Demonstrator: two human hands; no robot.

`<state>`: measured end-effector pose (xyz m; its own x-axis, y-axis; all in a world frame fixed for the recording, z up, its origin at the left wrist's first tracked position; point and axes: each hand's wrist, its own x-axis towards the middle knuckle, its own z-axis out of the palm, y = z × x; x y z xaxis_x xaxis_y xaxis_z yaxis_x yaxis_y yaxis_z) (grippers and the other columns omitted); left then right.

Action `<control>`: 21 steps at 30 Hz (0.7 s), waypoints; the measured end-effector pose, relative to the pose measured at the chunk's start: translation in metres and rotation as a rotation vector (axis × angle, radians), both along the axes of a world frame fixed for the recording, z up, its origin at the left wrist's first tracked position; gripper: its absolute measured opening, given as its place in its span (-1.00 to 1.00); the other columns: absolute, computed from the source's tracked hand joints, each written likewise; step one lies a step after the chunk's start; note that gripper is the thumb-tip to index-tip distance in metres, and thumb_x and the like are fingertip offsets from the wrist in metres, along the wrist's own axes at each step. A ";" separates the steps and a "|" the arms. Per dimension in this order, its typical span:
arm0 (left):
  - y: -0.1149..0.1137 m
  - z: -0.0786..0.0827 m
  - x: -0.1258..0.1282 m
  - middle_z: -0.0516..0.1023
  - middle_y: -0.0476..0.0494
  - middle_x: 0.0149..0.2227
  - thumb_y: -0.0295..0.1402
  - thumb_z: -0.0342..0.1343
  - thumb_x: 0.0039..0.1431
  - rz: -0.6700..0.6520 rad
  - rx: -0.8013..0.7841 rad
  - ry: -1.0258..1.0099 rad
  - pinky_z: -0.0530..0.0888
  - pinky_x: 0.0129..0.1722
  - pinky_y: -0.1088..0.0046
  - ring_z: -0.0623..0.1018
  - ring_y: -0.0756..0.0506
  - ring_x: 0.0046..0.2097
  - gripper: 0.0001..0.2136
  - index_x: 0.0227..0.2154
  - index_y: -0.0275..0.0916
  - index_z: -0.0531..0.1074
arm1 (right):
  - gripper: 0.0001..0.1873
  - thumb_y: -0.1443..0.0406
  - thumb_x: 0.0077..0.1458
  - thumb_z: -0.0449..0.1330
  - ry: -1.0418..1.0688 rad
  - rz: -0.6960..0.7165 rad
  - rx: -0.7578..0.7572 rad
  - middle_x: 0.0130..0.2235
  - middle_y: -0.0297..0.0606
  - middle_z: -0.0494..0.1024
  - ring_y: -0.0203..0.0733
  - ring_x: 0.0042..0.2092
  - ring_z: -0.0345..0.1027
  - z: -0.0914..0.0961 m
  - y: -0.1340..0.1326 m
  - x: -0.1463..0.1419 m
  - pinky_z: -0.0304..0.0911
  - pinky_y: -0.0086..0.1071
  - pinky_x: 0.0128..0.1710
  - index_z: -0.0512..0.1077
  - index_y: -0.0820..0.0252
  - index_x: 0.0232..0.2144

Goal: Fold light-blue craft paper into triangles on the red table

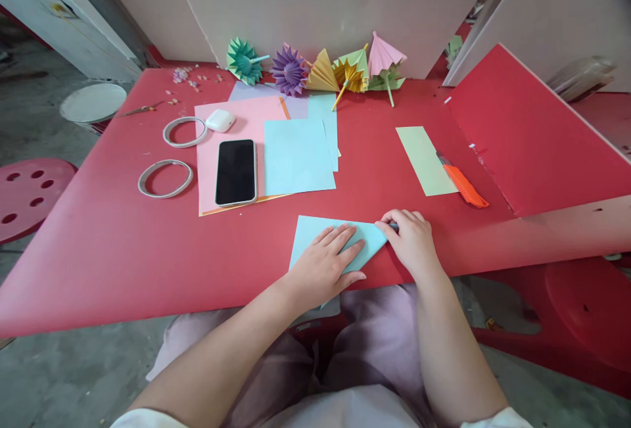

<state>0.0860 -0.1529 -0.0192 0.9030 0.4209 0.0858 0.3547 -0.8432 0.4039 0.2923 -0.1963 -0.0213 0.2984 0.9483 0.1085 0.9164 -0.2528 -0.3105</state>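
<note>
A light blue sheet of paper (pixel 305 234) lies near the table's front edge, its right end narrowing to a folded point. My left hand (pixel 328 260) rests flat on it, fingers spread, pressing it against the table. At that right end, my right hand (pixel 409 237) is closed, pinching the paper's tip between thumb and fingers. A small dark object (pixel 393 225) shows by those fingertips; its kind is mostly hidden. Beyond my right hand, an orange utility knife (pixel 466 185) touches a pale green paper strip (pixel 419 158). More blue sheets (pixel 300 155) lie ahead of my left hand.
A phone (pixel 236 171) and a white earbud case (pixel 220 120) rest on pink paper (pixel 207 181). Left of them are two tape rolls (pixel 165 179). Several folded paper umbrellas (pixel 387 56) line the back wall. A red panel (pixel 532 132) slants up at the right.
</note>
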 end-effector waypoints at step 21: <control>0.000 0.000 0.000 0.12 -0.31 0.20 -0.05 -0.17 0.21 0.004 0.004 0.011 0.09 0.18 0.11 0.11 -0.23 0.23 -0.49 0.10 -0.27 0.18 | -0.70 0.02 0.03 0.09 -0.062 -0.086 -0.036 -0.37 -0.28 0.44 -0.16 -0.31 0.18 0.003 -0.004 0.004 -0.01 -0.35 -0.36 0.37 0.11 -0.47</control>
<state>0.0862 -0.1529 -0.0195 0.9021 0.4245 0.0770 0.3629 -0.8431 0.3968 0.2968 -0.2006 -0.0181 0.3726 0.9230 0.0957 0.9080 -0.3413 -0.2430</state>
